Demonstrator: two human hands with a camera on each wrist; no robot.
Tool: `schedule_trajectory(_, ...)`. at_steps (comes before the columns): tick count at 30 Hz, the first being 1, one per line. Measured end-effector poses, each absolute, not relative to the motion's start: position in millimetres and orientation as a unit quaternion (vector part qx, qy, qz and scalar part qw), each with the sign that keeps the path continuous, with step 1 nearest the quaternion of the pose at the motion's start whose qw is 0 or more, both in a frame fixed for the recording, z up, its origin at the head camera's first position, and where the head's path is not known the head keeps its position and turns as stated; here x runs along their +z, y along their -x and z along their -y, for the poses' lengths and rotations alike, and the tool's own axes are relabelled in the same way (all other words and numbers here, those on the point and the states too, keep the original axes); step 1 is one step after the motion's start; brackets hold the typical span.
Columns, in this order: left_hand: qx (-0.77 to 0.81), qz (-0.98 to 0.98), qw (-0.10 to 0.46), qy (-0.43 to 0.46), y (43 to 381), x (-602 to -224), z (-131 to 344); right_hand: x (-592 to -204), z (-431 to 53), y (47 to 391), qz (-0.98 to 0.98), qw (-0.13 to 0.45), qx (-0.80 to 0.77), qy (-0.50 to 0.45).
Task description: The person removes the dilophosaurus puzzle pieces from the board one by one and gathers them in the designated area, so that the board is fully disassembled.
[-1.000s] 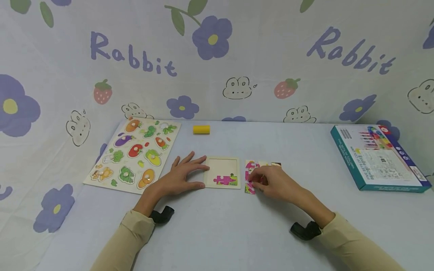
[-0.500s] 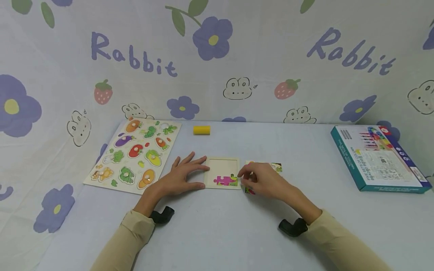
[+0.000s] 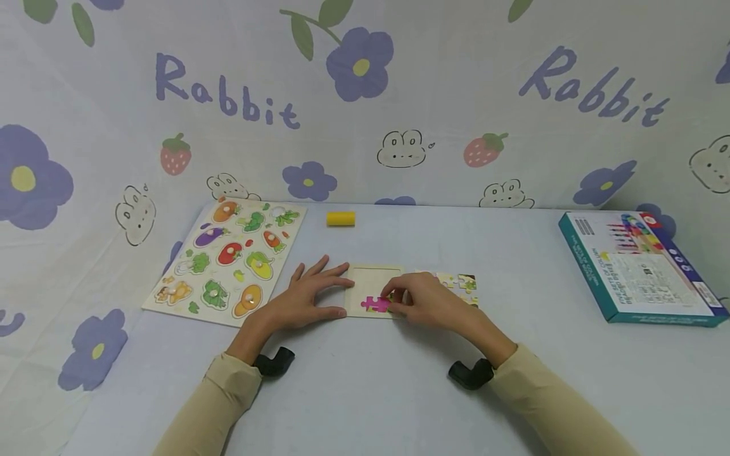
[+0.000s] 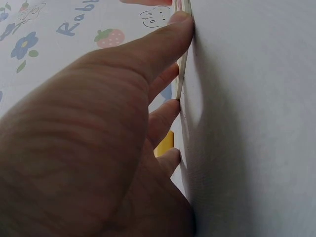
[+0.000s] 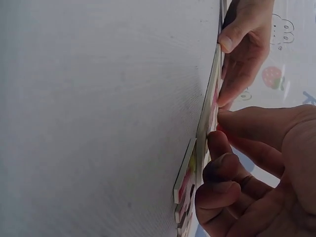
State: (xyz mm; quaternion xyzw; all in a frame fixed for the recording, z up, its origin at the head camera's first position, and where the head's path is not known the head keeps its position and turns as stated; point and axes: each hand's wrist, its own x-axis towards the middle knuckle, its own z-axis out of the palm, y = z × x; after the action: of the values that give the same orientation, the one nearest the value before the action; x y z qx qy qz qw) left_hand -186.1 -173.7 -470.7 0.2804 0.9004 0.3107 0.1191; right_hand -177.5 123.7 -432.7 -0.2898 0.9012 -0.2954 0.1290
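Note:
A small square wooden puzzle tray [image 3: 371,278] lies flat in the head view, with pink jigsaw pieces [image 3: 372,304] in its lower right part. My left hand [image 3: 308,296] is spread at the tray's left side, thumb and fingertips touching its edge [image 4: 182,74] in the left wrist view. My right hand [image 3: 430,301] is over the tray's lower right corner, thumb and forefinger pinching a puzzle piece that the fingers mostly hide. Right of the tray lie several loose puzzle pieces [image 3: 466,283], partly covered by this hand; the right wrist view shows their edges [image 5: 183,182] beside the tray.
At the left lies a vegetable peg puzzle board [image 3: 228,266], close to my left hand. A yellow cylinder [image 3: 341,218] is behind the tray. A teal-edged box [image 3: 639,272] lies at the far right. Patterned cloth [image 3: 445,82] hangs behind the table.
My right hand has moved left from the loose pieces to the tray's lower right corner, thumb and forefinger still together. My left hand has stayed at the tray's left edge.

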Motion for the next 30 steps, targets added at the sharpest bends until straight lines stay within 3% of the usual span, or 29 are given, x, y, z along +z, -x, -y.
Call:
schedule_trajectory(15, 0.315, -0.898, 0.117, -0.283, 186.4, -470.3, 173.4, -433.4, -120.6, 184.0, -0.900, 0.164, -0.292, 0.281)
schedule_trajectory(30, 0.309, -0.900, 0.118, -0.282, 185.3, -469.4, 172.7, -434.4, -121.5, 182.8, -0.897, 0.155, -0.294, 0.292)
